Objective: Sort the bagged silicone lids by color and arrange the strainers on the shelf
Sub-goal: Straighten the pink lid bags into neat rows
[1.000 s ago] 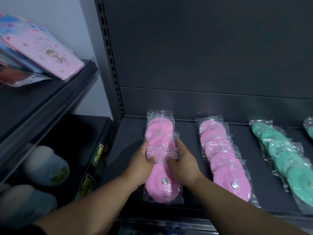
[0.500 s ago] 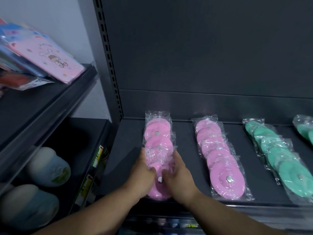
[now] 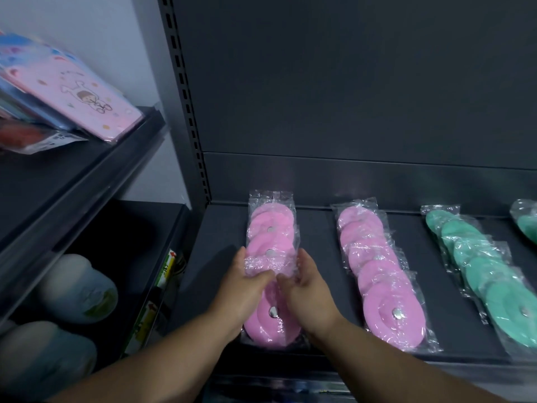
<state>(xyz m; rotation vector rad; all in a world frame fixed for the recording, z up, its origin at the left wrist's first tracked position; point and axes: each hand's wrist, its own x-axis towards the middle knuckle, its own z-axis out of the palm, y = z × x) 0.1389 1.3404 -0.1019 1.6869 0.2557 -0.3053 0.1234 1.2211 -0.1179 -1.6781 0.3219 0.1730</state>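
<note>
I see left hand (image 3: 247,289) and right hand (image 3: 309,289) flanking pink lid row (image 3: 271,242) on shelf (image 3: 220,257), fingers pinching bag wrap (image 3: 261,264).

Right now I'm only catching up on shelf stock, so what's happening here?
A person is arranging bagged silicone lids on a dark shelf. Both the left hand and the right hand are pinching a clear bag on the leftmost pink row. A second pink row lies to its right, then a green row, with more green at the far edge. No strainers are in view.
</note>
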